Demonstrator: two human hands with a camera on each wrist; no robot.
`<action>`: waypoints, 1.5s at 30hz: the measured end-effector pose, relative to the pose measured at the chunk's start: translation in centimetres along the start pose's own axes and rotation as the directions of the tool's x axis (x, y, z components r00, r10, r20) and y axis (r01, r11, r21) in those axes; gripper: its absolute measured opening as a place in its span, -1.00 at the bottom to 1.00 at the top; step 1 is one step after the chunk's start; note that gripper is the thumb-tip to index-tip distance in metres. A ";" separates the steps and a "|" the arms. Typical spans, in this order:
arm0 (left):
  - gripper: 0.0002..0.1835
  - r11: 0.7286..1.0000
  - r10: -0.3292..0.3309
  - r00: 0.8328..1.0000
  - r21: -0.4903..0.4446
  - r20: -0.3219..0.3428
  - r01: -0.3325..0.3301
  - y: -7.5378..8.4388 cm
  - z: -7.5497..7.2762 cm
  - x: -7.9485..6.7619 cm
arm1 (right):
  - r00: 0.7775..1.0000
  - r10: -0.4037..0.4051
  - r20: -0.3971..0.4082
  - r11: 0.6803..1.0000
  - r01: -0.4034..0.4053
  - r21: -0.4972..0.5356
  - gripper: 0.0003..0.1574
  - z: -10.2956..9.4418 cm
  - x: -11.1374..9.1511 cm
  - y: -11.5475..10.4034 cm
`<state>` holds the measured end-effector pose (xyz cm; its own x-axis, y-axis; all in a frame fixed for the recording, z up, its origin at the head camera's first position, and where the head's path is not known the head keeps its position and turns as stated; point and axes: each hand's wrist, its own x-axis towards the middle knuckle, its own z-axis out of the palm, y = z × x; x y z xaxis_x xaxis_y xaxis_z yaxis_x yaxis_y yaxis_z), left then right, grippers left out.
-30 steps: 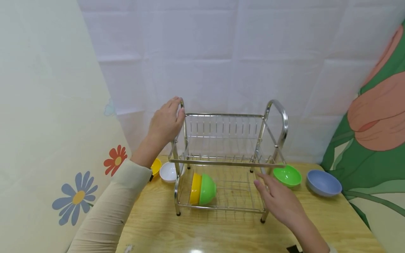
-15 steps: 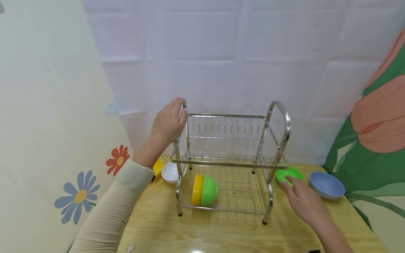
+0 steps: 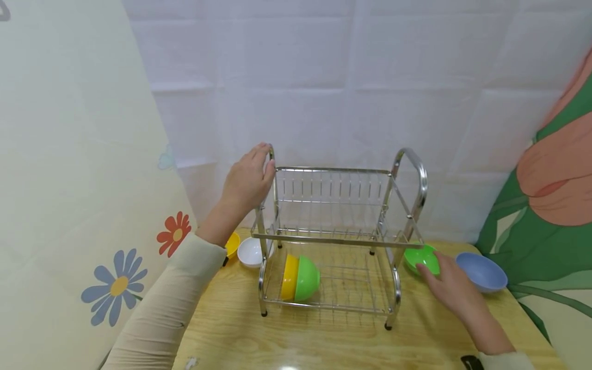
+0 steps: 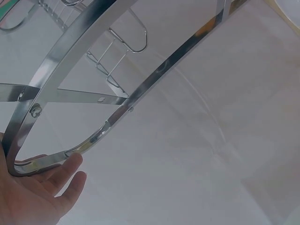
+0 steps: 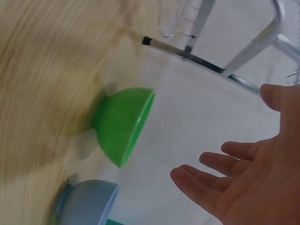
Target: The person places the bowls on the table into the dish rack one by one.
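A two-tier metal dish rack (image 3: pixel 324 239) stands on the table. My left hand (image 3: pixel 247 177) holds the top of its left side frame; in the left wrist view the fingers (image 4: pixel 68 183) reach round the curved bar. My right hand (image 3: pixel 450 285) is over the green bowl (image 3: pixel 420 257) to the right of the rack, thumb and fingers spread with nothing between them. In the right wrist view that bowl (image 5: pixel 123 124) sits upright on the table, apart from the fingertips. On the rack's lower tier, a yellow bowl (image 3: pixel 289 277) and another green bowl (image 3: pixel 307 278) stand on edge, nested together.
A blue bowl (image 3: pixel 481 271) sits at the right, beyond my right hand. Left of the rack are a white bowl (image 3: pixel 251 252) and a yellow bowl (image 3: pixel 233 244), partly hidden by my left arm. A white cloth (image 3: pixel 305 82) hangs behind the wooden table (image 3: pixel 324 347).
My right hand has moved from the rack's lower right side rightward to the green bowl. My left hand keeps its place on the rack. The view has shifted slightly.
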<state>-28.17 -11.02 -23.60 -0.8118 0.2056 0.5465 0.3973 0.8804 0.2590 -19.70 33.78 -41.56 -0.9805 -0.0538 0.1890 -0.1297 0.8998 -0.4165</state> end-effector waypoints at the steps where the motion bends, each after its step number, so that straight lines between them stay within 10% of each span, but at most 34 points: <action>1: -0.39 1.000 0.000 1.000 -0.001 0.000 0.000 0.0 0.0 0.0 | 1.000 0.000 -0.005 1.000 0.000 0.000 -0.07 0.2 0.2 0.3; 45: -0.40 1.000 0.013 0.999 0.012 -0.033 -0.012 -0.1 0.3 0.2 | 0.951 0.226 0.211 0.973 -0.212 -0.088 0.68 4.2 7.1 7.5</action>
<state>-28.54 -10.89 -23.76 -0.7921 0.2025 0.5759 0.4022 0.8828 0.2427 -28.28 38.30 -47.07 -0.9929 0.0611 -0.1019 0.0946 0.9252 -0.3676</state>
